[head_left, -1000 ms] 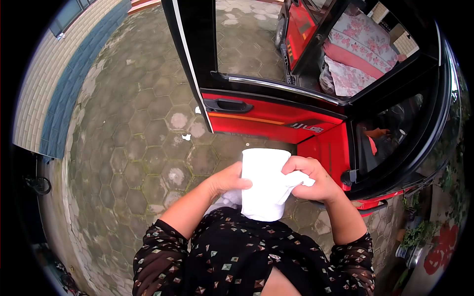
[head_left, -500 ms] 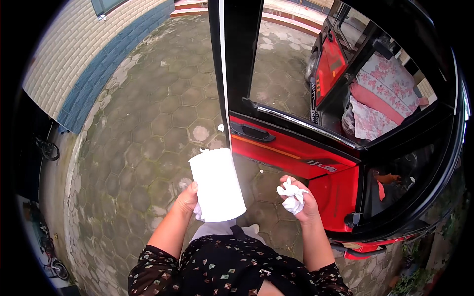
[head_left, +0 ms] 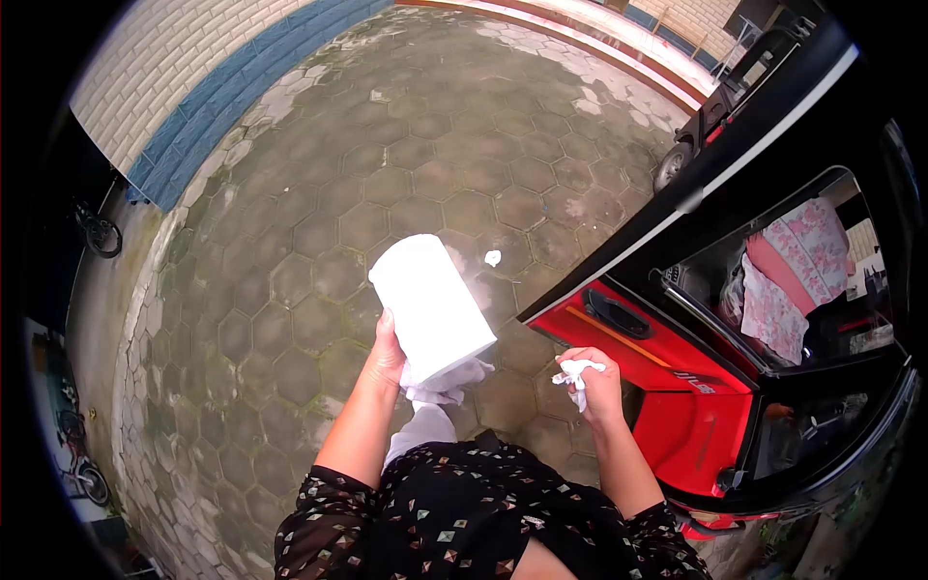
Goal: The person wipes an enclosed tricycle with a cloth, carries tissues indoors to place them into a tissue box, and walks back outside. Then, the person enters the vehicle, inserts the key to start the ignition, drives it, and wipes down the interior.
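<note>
My left hand is closed around the lower left side of a big white paper roll, tilted, its surface washed out by glare. Below the roll hangs a crumpled pale cloth, partly hidden by it; whether my fingers hold it too I cannot tell. On the other side, my right hand is closed on a wad of crumpled white tissue that sticks out between thumb and fingers. That hand is near the red lower panel of an open vehicle door, apart from it.
The black-framed door with its window stands to the right, above a red step. Floral fabric shows in the window. A white scrap lies on hexagonal paving. A brick wall and parked bicycle are left.
The view has turned, so the door now appears lower and farther right. The roll tilts more, and more of the pale cloth shows beneath it. Both hands keep their hold.
</note>
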Demonstrator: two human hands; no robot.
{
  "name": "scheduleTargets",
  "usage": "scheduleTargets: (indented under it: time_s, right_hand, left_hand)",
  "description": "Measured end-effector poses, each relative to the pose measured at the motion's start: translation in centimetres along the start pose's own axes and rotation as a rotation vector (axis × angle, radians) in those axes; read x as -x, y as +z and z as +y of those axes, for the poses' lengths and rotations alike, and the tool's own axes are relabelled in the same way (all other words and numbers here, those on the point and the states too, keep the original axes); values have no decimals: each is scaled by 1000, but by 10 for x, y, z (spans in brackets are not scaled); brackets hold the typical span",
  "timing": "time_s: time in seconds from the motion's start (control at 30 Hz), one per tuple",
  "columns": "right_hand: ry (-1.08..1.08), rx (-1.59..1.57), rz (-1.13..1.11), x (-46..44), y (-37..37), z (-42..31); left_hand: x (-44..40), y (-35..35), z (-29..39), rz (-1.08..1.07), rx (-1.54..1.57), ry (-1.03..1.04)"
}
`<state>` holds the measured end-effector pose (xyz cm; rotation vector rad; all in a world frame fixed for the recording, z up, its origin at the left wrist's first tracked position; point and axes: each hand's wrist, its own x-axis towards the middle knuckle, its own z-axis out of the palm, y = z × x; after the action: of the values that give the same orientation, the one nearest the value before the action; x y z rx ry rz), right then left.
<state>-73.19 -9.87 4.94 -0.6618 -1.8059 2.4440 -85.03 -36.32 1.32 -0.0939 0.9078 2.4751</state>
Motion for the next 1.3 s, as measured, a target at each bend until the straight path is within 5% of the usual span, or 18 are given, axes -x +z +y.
scheduleTargets:
  time_s: [0.4, 0.6, 0.7, 0.83, 1.03, 1.13, 1.3]
  right_hand:
    - [-118, 312, -485, -131, 192, -29]
    - [-308, 402, -426, -226, 236, -30]
    - [-174, 183, -421, -284, 248, -44]
    - [-49, 50, -306, -361, 260, -82]
    - [-235, 351, -94, -456, 253, -127]
    - [-504, 598, 74, -500, 240, -139]
    - [-535, 805, 388, -562, 218, -171]
  left_hand:
    - [-90, -55, 133, -18, -326, 35]
    - [-179, -50, 166, -52, -427, 107]
    - [-236, -47, 185, -47, -521, 96]
    - [-318, -22, 221, -30, -709, 76]
    - [-438, 5, 234, -147, -751, -4]
    - [-496, 22, 226, -209, -825, -22]
    - [-595, 50, 209, -353, -866, -128]
